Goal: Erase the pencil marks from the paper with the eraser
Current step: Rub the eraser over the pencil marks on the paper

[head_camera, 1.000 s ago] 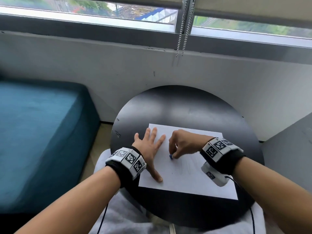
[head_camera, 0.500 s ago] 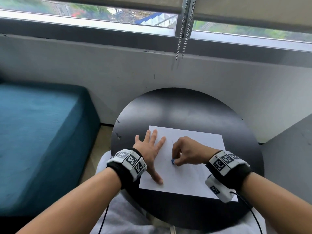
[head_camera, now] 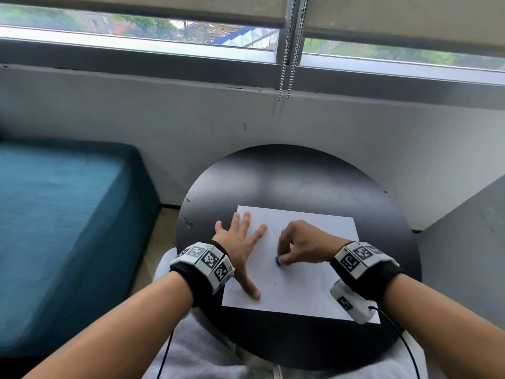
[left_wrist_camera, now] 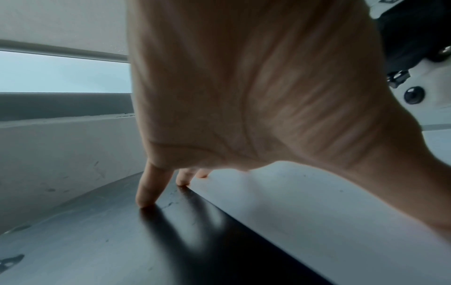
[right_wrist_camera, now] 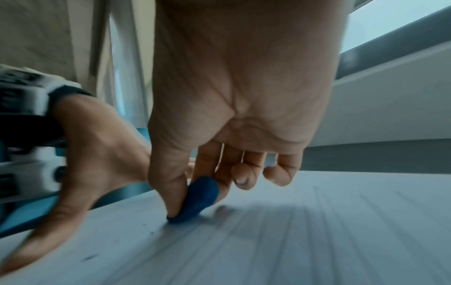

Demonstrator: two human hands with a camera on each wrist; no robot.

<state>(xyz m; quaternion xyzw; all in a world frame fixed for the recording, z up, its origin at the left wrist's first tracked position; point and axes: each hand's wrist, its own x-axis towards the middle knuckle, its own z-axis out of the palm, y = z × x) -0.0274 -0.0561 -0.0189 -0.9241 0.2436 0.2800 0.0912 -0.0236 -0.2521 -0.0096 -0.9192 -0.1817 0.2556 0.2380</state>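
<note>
White paper point(head_camera: 300, 283) lies flat on round black table point(head_camera: 287, 173), near the table's front half. Left hand point(head_camera: 240, 250) spread flat, fingers straight and splayed, pressing down on the paper's left edge; thumb points toward the near-left corner. In left wrist view the little fingertip lands on the bare black tabletop just off the sheet, other fingertips at the paper edge. So left hand grips nothing, just pins the sheet.

Right hand point(head_camera: 300, 243) hovers over the middle of the paper, fingers curled, pinching small blue eraser point(head_camera: 278, 259) between thumb and index/middle. Right wrist view shows eraser point(right_wrist_camera: 197, 200) clamped tight, its lower tip touching the paper point(right_wrist_camera: 317, 241); ring and little fingers curled loose, not touching it. That view is streaked with motion blur across the sheet.

Faint pencil marks point(head_camera: 275, 234) visible on paper: thin line just above the right hand's fingers, tiny specks lower between the two hands. Mostly too faint to read.

Both wrists wear black bands with black-and-white square-pattern tags; cable hangs off the right one. Teal cushion point(head_camera: 68, 228) to the left of table, grey wall and window behind
</note>
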